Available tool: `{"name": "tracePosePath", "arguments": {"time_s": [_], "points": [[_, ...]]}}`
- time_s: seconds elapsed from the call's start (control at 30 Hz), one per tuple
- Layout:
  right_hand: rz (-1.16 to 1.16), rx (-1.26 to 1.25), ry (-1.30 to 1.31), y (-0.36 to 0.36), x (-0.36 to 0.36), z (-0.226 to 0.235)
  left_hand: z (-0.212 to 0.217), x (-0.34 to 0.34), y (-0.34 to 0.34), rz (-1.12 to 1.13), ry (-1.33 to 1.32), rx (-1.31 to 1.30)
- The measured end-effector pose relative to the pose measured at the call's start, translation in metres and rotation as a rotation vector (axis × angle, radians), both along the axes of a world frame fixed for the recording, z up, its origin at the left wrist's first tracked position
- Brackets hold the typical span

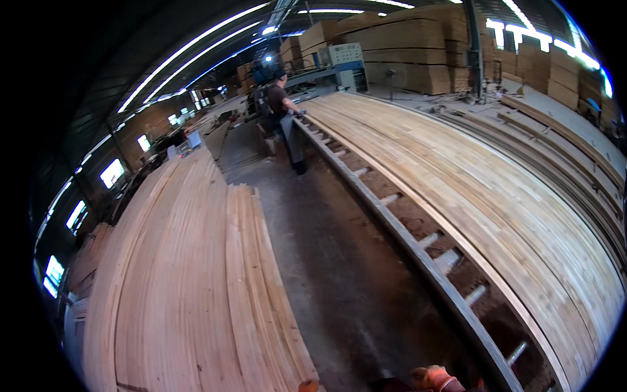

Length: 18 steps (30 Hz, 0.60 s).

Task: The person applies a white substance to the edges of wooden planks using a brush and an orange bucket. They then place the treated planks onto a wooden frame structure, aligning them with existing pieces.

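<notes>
At the lower edge, only a small orange-gloved part of my left hand point(308, 387) shows, against the near right corner of a stack of long pale wooden strips point(176, 274). Its fingers are mostly cut off by the edge of the picture. My right hand point(434, 378), also in an orange glove, is to the right of it, close to the metal side rail of a roller conveyor point(418, 255). The right fingers look curled in; whatever is inside them is hidden. Long jointed wooden boards point(470, 176) lie side by side on the conveyor.
Between stack and conveyor runs a dark floor aisle point(320, 261). At its far end a person point(282, 117) in a grey apron stands with a hand on the boards. Behind are a control cabinet point(348, 65) and tall stacked lumber point(405, 55). More long timbers point(562, 144) lie right.
</notes>
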State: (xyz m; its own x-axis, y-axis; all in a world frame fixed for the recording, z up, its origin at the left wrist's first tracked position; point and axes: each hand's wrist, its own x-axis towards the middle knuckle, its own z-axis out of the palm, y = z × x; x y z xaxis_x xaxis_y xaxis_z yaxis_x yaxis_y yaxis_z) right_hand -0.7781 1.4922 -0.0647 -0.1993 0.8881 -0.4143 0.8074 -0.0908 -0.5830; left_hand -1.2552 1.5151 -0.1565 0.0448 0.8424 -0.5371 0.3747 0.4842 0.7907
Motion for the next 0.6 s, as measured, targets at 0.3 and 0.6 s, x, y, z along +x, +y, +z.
{"name": "tracePosePath", "arguments": {"time_s": [0.3, 0.6], "points": [[0.09, -0.194, 0.354, 0.39, -0.104, -0.016, 0.018, -0.154, 0.171, 0.879, -0.03, -0.618], [0.363, -0.082, 0.149, 0.706, -0.157, -0.156, -0.005, -0.235, 0.603, 0.575, -0.108, -0.515]]}}
